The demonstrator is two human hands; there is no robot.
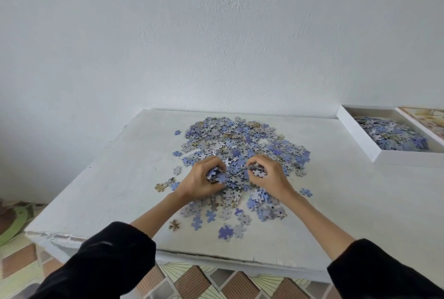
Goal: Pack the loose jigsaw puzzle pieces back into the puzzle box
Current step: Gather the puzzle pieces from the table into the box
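White puzzle box (358,136) well right of loose pieces (240,137)

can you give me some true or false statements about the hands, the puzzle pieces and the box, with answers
1. Both the left hand and the right hand grip puzzle pieces from the pile. True.
2. The puzzle box sits to the right of the pile. True.
3. The box is empty. False: it already holds a heap of pieces.
4. The box lies on the floor. False: it rests on the white table.
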